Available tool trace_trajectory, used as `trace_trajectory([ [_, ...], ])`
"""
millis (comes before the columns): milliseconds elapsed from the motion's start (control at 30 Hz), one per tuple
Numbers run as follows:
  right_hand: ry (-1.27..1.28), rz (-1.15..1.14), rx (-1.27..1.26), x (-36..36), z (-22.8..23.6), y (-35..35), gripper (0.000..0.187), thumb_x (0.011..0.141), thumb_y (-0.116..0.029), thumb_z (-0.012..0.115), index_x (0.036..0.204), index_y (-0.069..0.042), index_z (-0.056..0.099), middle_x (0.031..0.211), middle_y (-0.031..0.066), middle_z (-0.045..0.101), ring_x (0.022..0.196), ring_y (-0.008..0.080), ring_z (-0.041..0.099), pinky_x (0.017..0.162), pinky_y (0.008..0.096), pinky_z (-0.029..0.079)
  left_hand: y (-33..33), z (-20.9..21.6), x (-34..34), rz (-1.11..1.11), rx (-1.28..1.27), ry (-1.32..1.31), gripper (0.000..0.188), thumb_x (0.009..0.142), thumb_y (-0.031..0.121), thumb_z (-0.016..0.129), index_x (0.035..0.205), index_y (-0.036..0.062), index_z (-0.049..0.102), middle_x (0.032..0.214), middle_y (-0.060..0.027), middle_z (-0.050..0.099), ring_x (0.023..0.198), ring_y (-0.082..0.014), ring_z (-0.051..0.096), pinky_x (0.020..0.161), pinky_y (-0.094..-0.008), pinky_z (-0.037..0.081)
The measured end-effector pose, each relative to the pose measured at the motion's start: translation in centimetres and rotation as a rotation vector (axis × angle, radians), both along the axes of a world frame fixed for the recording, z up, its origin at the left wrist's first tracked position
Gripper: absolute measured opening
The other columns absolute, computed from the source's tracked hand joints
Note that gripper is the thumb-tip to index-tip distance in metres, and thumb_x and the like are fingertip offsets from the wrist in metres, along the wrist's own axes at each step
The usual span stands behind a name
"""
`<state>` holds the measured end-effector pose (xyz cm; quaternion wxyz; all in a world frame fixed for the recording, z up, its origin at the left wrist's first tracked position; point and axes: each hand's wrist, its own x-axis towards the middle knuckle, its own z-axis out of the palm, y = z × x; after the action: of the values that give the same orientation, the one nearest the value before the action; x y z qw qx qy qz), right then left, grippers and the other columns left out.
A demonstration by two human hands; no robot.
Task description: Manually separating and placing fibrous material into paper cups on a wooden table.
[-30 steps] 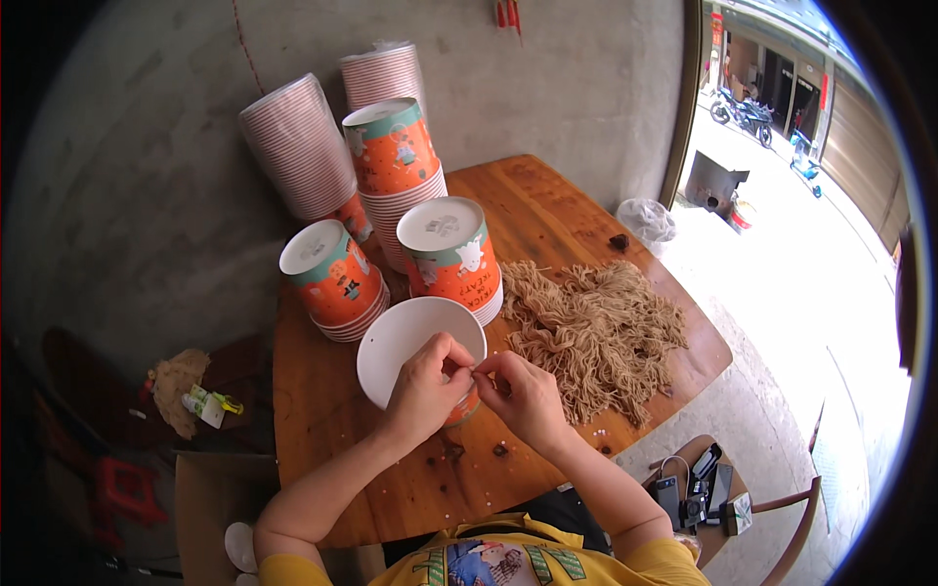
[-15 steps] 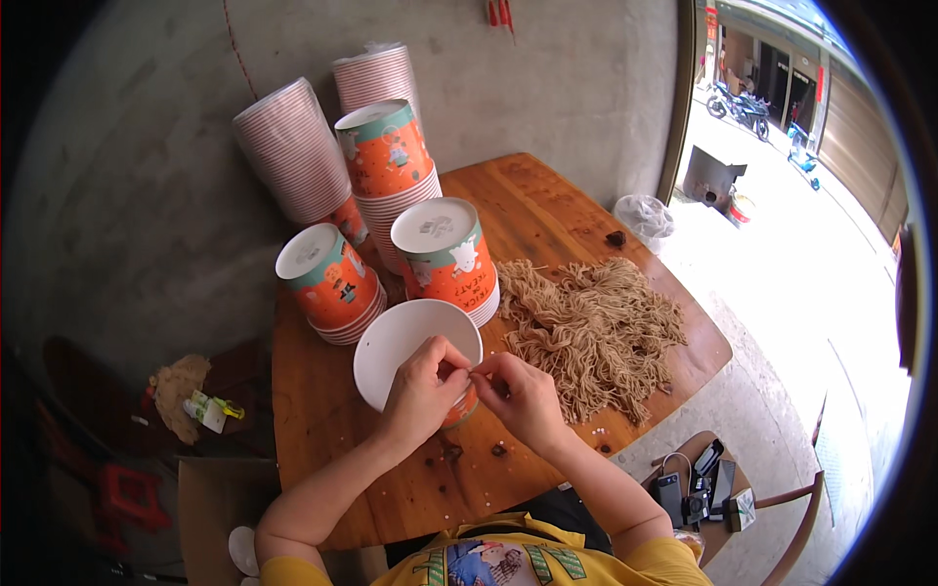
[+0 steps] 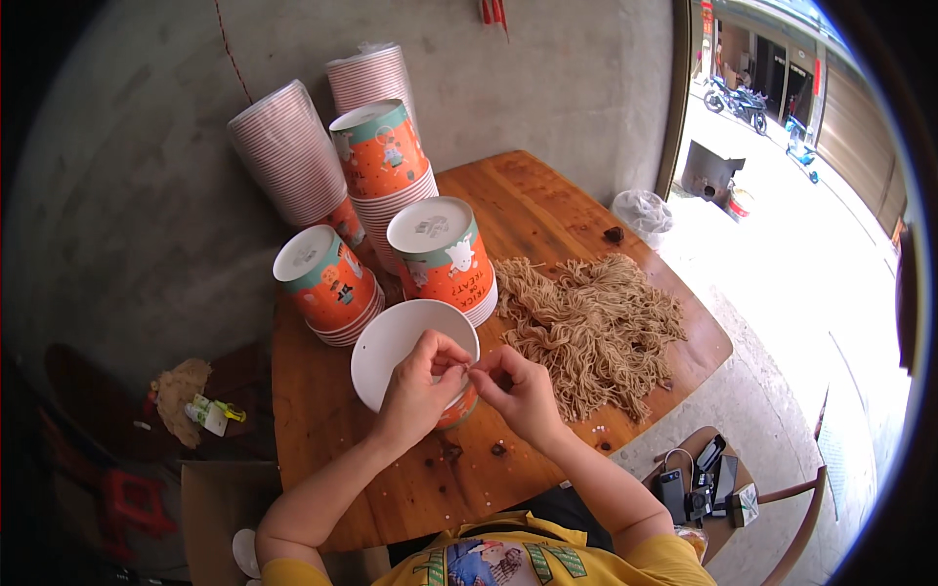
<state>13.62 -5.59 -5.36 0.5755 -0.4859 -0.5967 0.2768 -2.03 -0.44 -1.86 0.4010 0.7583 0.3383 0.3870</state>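
Note:
A paper bucket point(image 3: 391, 342), white inside and orange outside, lies tilted on the wooden table with its mouth facing up and toward me. A small dark hole shows near its left rim. My left hand point(image 3: 420, 391) is over the bucket's near right rim, thumb and fingers pinched together. Right beside it, my right hand point(image 3: 516, 396) is closed in a pinch, its fingertips meeting those of the left. Whatever sits between the fingertips is too small to make out. To the right lies a heap of tan cords point(image 3: 596, 337).
Upside-down stacks of orange paper buckets point(image 3: 440, 249) stand behind, with taller stacks point(image 3: 288, 151) near the wall. Below left is an open cardboard box point(image 3: 230, 518). A chair point(image 3: 718, 479) holding phones and a camera stands at the right. White specks dot the wooden table point(image 3: 362, 498).
Both hands stay together at the bucket's rim, with only slight finger movement in the right. The whole view has shifted a little.

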Motion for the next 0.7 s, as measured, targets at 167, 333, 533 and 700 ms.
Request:
trace_trajectory([
  [167,0.235,0.098,-0.127,0.3,-0.6,0.6,0.012,0.091,-0.013,0.066,0.09,-0.003,0.059,0.071,-0.0031,0.06,0.064,0.0028,0.054,0.059,0.0193,0.044,-0.7,1.7,-0.5,0.068,0.216,0.22,0.022,0.085,-0.007,0.056,0.105,0.0026,0.058,0.099,-0.0058,0.056,0.086,-0.0142,0.059,0.076,-0.0268,0.049],
  [333,0.172,0.036,-0.115,0.0,-0.2,0.5,0.012,0.089,-0.01,0.066,0.089,0.0,0.06,0.062,-0.0004,0.057,0.056,0.0036,0.046,0.052,0.0225,0.041,-1.6,1.9,-0.4,0.083,0.204,0.232,0.022,0.084,-0.003,0.059,0.105,0.0019,0.058,0.093,-0.0111,0.056,0.081,-0.0238,0.061,0.073,-0.0342,0.051],
  [533,0.06,0.004,-0.081,-0.1,0.0,0.2,0.011,0.088,-0.01,0.067,0.09,-0.001,0.061,0.061,0.0028,0.055,0.055,0.0056,0.047,0.052,0.0241,0.042,-1.2,1.1,-0.4,0.041,0.216,0.252,0.018,0.088,-0.001,0.059,0.106,0.0005,0.058,0.095,-0.0095,0.06,0.082,-0.018,0.062,0.072,-0.0303,0.051],
  [700,0.045,-0.004,-0.067,-0.2,0.5,0.1,0.01,0.088,-0.009,0.068,0.087,-0.002,0.061,0.063,-0.0046,0.053,0.057,0.0016,0.044,0.051,0.0202,0.038,-0.9,1.1,-0.3,0.054,0.208,0.251,0.011,0.089,0.001,0.058,0.1,-0.0004,0.057,0.093,-0.0096,0.062,0.079,-0.0189,0.063,0.072,-0.0308,0.051],
])
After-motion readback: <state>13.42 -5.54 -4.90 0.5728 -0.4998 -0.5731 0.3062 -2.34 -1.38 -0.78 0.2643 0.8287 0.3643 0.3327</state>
